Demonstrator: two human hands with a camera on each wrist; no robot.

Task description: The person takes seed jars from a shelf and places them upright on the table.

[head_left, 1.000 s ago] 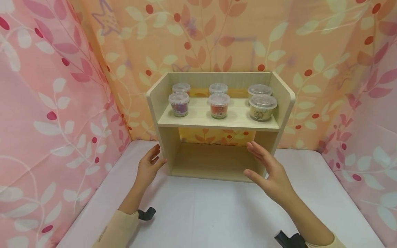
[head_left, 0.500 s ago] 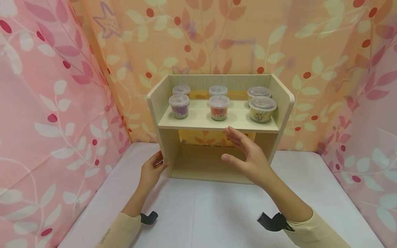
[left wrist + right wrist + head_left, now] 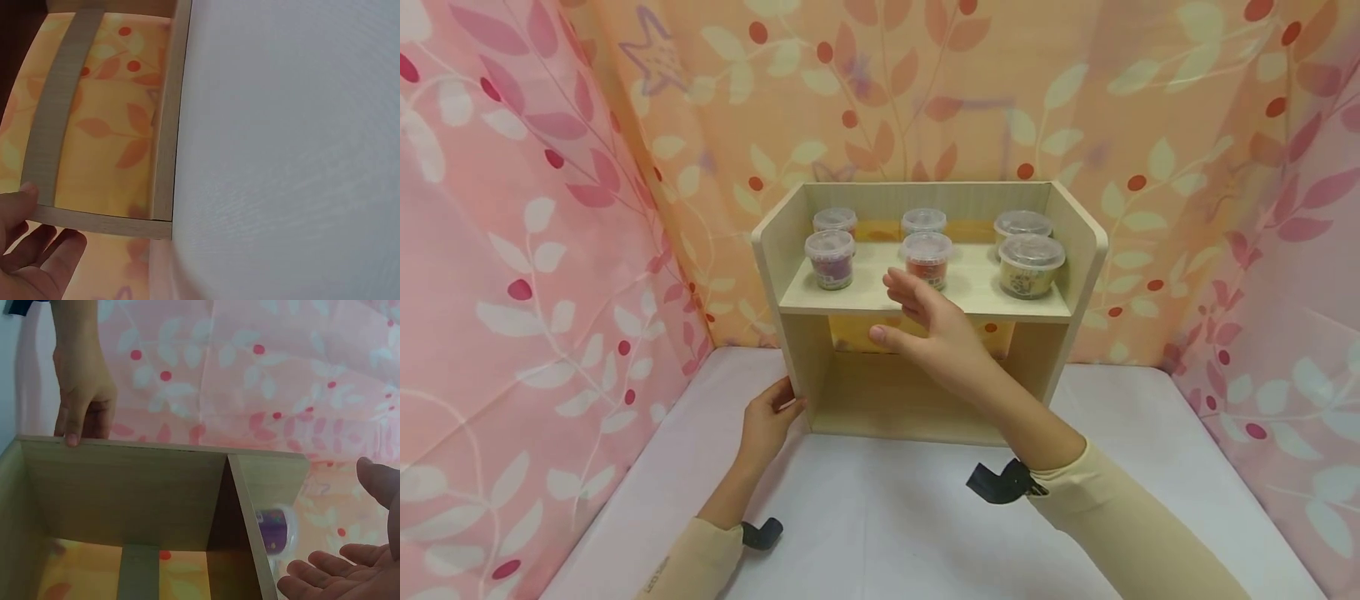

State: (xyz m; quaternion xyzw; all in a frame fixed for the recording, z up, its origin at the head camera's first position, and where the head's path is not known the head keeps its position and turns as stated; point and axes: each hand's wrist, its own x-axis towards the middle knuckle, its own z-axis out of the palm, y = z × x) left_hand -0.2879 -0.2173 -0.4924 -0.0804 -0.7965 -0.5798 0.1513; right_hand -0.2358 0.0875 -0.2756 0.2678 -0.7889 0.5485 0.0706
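Note:
A pale wooden two-tier shelf (image 3: pixel 1078 258) stands on the white table. My left hand (image 3: pixel 767 425) grips the front edge of its left side panel, low down. In the left wrist view the thumb (image 3: pixel 26 194) lies on one side of that panel and the fingers on the other. My right hand (image 3: pixel 940 337), holding nothing, hovers before the upper board with fingers extended. Its fingertips are nearest a small lidded cup with orange-red contents (image 3: pixel 931 272), whose lower left part they overlap. To the left stands a lidded cup with purple contents (image 3: pixel 832 268).
On the right of the upper board is a wider lidded tub with yellowish contents (image 3: pixel 1032 273). Behind stand a left cup (image 3: pixel 835 218), a middle cup (image 3: pixel 923 219) and another wide tub (image 3: pixel 1022 223). Floral curtains (image 3: pixel 715 100) surround the table (image 3: pixel 880 517).
My right hand has moved left and up, from the shelf's right side to before the middle cup. My left hand has closed in on the left panel and now holds it.

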